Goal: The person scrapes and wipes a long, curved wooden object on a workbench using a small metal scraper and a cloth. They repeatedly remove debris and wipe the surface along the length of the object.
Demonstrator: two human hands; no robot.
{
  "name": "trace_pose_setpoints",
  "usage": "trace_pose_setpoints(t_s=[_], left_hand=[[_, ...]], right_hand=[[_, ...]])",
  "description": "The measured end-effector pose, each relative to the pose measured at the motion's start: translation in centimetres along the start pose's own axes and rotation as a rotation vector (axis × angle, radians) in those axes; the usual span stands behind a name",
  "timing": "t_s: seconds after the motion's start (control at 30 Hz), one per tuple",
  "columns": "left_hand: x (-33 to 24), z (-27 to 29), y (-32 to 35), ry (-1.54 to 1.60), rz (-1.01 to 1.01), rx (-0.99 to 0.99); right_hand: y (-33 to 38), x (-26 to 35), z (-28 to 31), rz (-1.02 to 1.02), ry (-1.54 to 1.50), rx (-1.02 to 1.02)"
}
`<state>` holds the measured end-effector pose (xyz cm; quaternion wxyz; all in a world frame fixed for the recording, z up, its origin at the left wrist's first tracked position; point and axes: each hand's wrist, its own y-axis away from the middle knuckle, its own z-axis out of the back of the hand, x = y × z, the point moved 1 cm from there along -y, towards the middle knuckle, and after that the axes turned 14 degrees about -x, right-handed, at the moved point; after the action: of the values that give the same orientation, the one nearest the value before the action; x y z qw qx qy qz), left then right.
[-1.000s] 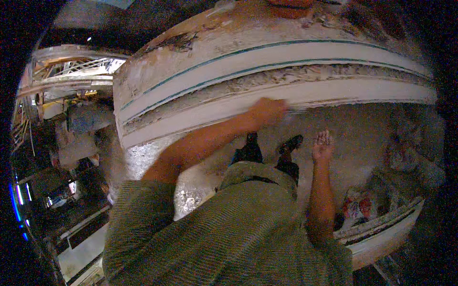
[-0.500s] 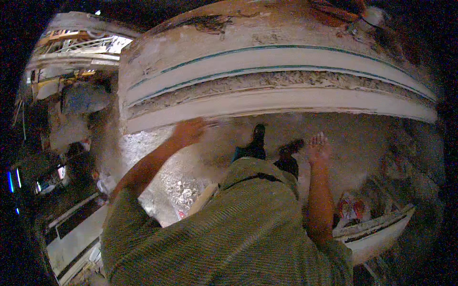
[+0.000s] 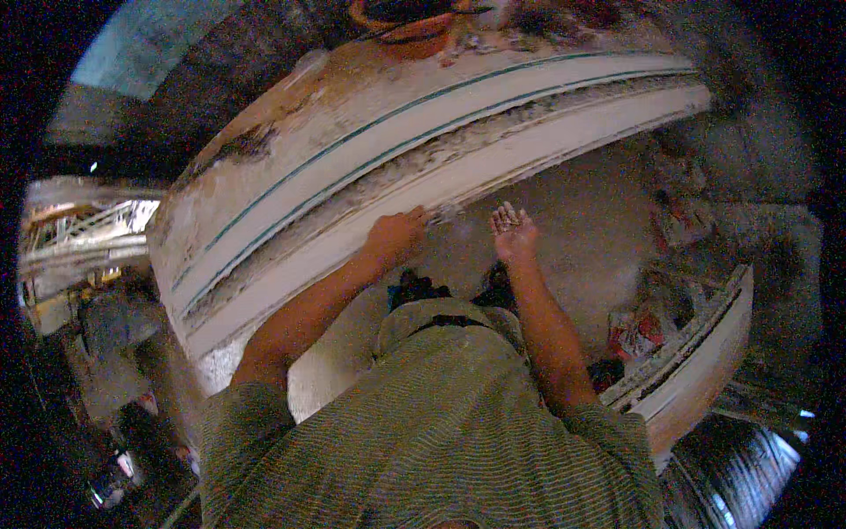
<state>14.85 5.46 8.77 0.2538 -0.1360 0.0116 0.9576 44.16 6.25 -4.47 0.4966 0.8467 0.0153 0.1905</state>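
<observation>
Left hand (image 3: 397,236) against long white moulding (image 3: 493,159), rubble bags (image 3: 639,331) nearby.

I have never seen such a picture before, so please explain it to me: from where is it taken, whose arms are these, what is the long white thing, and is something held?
The picture comes from a small wide-angle camera worn on a person's head, looking down. That lens bends straight edges into curves, so the long piece only looks bowed. The two bare arms rising from the lower edge belong to the wearer, who has a green ribbed shirt.

The left hand presses on the lower edge of a long white moulded piece with thin teal lines and a rough, crumbly groove. Something small may be at its fingertips, but it is too blurred to tell. The right hand is open and empty, fingers spread, above the dusty floor. A second white moulding lies at the right, with red and white scraps beside it.
</observation>
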Motion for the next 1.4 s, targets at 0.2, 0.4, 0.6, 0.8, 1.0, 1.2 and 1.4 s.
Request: trace_pose_setpoints(t_s=[0.2, 0.4, 0.6, 0.8, 1.0, 1.2, 1.4], left_hand=[[-12.7, -3.7, -24.4, 0.057, -0.054, -0.030], [-12.4, -7.6, -27.1, 0.125, -0.084, -0.108], [-7.3, -7.5, -18.9, 0.621, 0.583, 0.064], [-17.1, -14.0, -37.5, 0.619, 0.160, -0.137], [-21.1, -14.1, -45.0, 0.385, 0.207, -0.017], [-11.5, -2.6, -24.7, 0.115, 0.090, 0.101], [-11.4, -3.2, -26.2, 0.072, -0.067, 0.120]], right_hand=[[-4.8, 12.4, 0.0, 0.014, 0.013, -0.089], [-10.2, 21.1, 0.2, -0.009, -0.115, 0.064], [-12.2, 21.9, -4.1, -0.048, -0.093, 0.190], [-15.1, 23.3, -6.6, 0.047, -0.373, 0.256], [-16.7, 29.7, -9.1, 0.263, -0.256, -0.041], [-16.7, 30.2, -5.2, 0.201, -0.262, -0.063], [-13.5, 27.6, -1.6, 0.194, -0.181, -0.215]])
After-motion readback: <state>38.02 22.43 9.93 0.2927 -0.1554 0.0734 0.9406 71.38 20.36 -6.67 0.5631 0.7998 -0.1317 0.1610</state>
